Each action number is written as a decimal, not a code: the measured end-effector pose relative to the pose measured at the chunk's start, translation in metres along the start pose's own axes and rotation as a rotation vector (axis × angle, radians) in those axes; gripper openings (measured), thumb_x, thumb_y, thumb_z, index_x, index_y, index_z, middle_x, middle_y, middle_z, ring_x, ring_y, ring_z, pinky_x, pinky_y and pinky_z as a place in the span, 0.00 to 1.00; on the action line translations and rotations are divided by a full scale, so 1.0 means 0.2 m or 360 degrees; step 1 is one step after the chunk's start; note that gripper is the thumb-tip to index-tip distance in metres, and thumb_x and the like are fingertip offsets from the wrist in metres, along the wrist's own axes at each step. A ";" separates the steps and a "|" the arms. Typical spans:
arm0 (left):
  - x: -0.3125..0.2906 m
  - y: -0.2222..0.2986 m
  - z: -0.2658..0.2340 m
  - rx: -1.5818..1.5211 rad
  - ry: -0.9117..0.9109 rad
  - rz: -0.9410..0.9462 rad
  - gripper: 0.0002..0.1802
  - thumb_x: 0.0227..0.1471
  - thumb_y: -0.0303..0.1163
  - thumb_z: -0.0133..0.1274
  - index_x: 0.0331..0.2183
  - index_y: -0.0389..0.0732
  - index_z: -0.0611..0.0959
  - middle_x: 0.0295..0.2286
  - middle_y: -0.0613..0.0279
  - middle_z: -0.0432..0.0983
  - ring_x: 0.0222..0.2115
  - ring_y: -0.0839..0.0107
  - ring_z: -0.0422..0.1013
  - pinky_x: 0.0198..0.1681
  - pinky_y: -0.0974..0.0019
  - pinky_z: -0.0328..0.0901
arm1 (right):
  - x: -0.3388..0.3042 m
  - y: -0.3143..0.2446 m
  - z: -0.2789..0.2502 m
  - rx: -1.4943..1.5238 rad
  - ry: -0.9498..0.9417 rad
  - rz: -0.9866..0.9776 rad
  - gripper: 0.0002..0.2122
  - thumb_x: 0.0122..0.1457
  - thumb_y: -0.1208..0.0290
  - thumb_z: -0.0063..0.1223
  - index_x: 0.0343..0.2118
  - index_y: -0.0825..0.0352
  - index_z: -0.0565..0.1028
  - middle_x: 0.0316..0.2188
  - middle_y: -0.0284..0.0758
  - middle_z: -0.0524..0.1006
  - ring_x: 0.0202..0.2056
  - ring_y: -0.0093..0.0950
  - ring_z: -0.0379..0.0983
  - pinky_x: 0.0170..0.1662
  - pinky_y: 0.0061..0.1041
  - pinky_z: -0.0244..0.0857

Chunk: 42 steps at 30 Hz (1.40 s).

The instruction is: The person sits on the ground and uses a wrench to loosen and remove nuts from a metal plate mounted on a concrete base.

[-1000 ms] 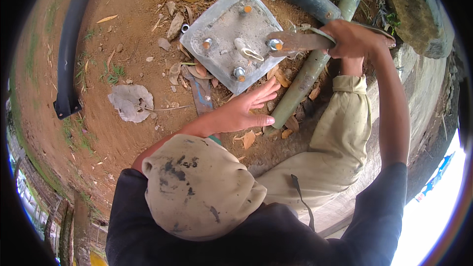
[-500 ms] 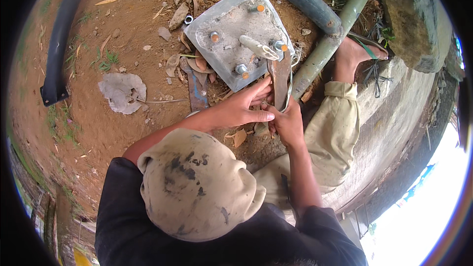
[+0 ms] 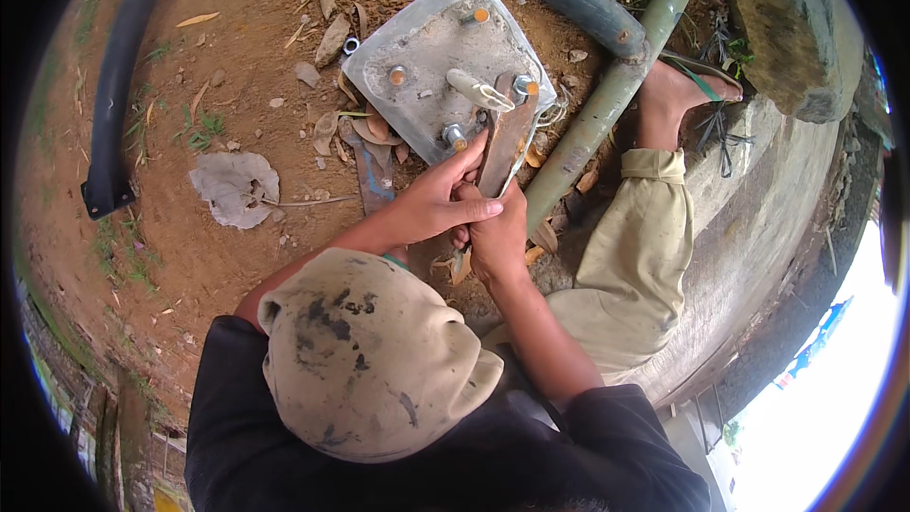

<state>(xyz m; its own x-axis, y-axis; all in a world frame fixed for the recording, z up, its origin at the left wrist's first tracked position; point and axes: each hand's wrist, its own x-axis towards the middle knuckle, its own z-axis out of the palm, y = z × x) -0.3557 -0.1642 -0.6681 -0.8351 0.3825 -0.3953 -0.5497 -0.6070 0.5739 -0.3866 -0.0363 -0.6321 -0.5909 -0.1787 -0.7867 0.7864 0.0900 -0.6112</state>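
Observation:
A rusty flat metal bar (image 3: 505, 147) slants from a bolt with a nut (image 3: 525, 85) at the block's right corner down to my hands. Its far end touches or lies beside that nut; I cannot tell whether it fits around it. My left hand (image 3: 444, 197) is closed on the bar's left side, thumb across the near end. My right hand (image 3: 500, 232) grips the near end from below. The bar extends over the edge of a square grey concrete block (image 3: 427, 33), which has several upright threaded bolts and a pale hollow tube (image 3: 479, 90) at its middle.
Two loose nuts lie on the soil, one being a silver nut (image 3: 351, 45). Another flat bar (image 3: 376, 175) with blue paint lies left of my hands. Right of the block are a green pipe (image 3: 607, 104), a dark pipe (image 3: 578, 0) and a large stone (image 3: 796, 33).
The bar's near end has swung left about the bolt, and both hands have moved left with it. My right hand has turned closer against my left. The view has shifted slightly.

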 end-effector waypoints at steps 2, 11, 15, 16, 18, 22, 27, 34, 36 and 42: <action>0.01 -0.08 -0.02 0.0127 -0.0014 0.0121 0.56 0.58 0.36 0.63 0.72 0.41 0.41 0.61 0.47 0.63 0.45 0.70 0.72 0.43 0.66 0.72 | 0.00 -0.03 -0.07 -0.0098 -0.0007 0.0045 0.06 0.59 0.78 0.52 0.38 0.70 0.71 0.20 0.30 0.72 0.13 0.18 0.64 0.14 0.20 0.56; 0.00 -0.09 -0.02 0.0519 -0.0178 0.0065 0.51 0.60 0.42 0.61 0.71 0.41 0.48 0.69 0.50 0.50 0.69 0.56 0.52 0.69 0.49 0.52 | 0.36 -0.87 -0.58 -0.2156 -0.0721 0.0165 0.15 0.51 0.75 0.60 0.42 0.73 0.76 0.26 0.37 0.78 0.30 0.28 0.74 0.37 0.32 0.69; -0.02 -0.01 -0.02 0.0554 -0.0237 0.0040 0.47 0.61 0.40 0.59 0.71 0.41 0.52 0.67 0.50 0.57 0.67 0.58 0.57 0.67 0.51 0.55 | 0.29 -0.63 -0.77 -0.1909 -0.0579 -0.0528 0.10 0.51 0.77 0.60 0.38 0.69 0.78 0.22 0.31 0.75 0.24 0.21 0.70 0.30 0.26 0.66; -0.03 0.02 -0.01 0.0594 -0.0256 0.0050 0.45 0.62 0.40 0.58 0.71 0.41 0.53 0.66 0.51 0.59 0.66 0.58 0.58 0.67 0.51 0.55 | 0.22 -0.58 -0.75 -0.1727 -0.0470 -0.0244 0.10 0.53 0.76 0.61 0.38 0.70 0.76 0.21 0.30 0.74 0.22 0.20 0.69 0.27 0.25 0.65; -0.03 0.08 0.02 0.0631 -0.0279 0.0084 0.42 0.63 0.38 0.57 0.69 0.40 0.57 0.64 0.50 0.63 0.64 0.59 0.62 0.65 0.54 0.58 | 0.09 -0.45 -0.71 -0.1282 -0.0271 0.0118 0.09 0.55 0.74 0.62 0.36 0.69 0.74 0.19 0.28 0.72 0.17 0.18 0.67 0.20 0.22 0.59; 0.02 0.15 0.10 0.0623 -0.0254 0.0139 0.34 0.63 0.36 0.57 0.65 0.36 0.66 0.59 0.51 0.71 0.58 0.62 0.69 0.60 0.59 0.66 | 0.01 -0.07 -0.59 -0.0699 -0.0122 0.0039 0.07 0.58 0.75 0.60 0.34 0.67 0.72 0.16 0.26 0.69 0.12 0.18 0.63 0.14 0.21 0.57; -0.05 0.34 0.30 0.0810 -0.0257 0.0045 0.27 0.64 0.34 0.55 0.61 0.34 0.73 0.56 0.55 0.74 0.56 0.65 0.70 0.61 0.60 0.63 | 0.04 0.08 -0.35 -0.0262 -0.0219 -0.0141 0.05 0.60 0.78 0.57 0.34 0.69 0.72 0.18 0.29 0.71 0.13 0.19 0.66 0.14 0.22 0.60; -0.64 0.80 0.72 0.1289 -0.0125 0.0267 0.30 0.64 0.45 0.50 0.55 0.28 0.78 0.53 0.46 0.77 0.56 0.58 0.73 0.58 0.58 0.66 | 0.05 0.08 -0.07 0.0233 -0.0063 -0.0245 0.08 0.60 0.81 0.57 0.38 0.70 0.69 0.20 0.32 0.71 0.14 0.21 0.67 0.14 0.24 0.63; -0.76 0.91 0.92 0.1852 -0.0292 0.0359 0.26 0.63 0.41 0.52 0.55 0.31 0.78 0.53 0.47 0.77 0.53 0.56 0.75 0.56 0.60 0.68 | 0.05 0.07 -0.02 0.0256 -0.0011 -0.0254 0.11 0.59 0.81 0.59 0.40 0.69 0.67 0.19 0.31 0.70 0.14 0.22 0.66 0.14 0.25 0.62; -0.80 0.84 1.41 0.2729 -0.0690 0.0354 0.30 0.61 0.43 0.55 0.55 0.28 0.78 0.51 0.41 0.78 0.54 0.48 0.74 0.55 0.55 0.69 | 0.12 0.13 -0.17 0.0148 -0.0210 -0.0235 0.07 0.59 0.81 0.56 0.37 0.69 0.69 0.17 0.30 0.68 0.12 0.20 0.64 0.12 0.25 0.60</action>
<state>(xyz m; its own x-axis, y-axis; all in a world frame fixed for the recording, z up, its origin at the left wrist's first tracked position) -0.3196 -0.1301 -0.3059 -0.6790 0.7124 -0.1773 0.3961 0.5588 0.7286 -0.3866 -0.0040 -0.6699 -0.6770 -0.3106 -0.6672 0.7099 -0.0367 -0.7033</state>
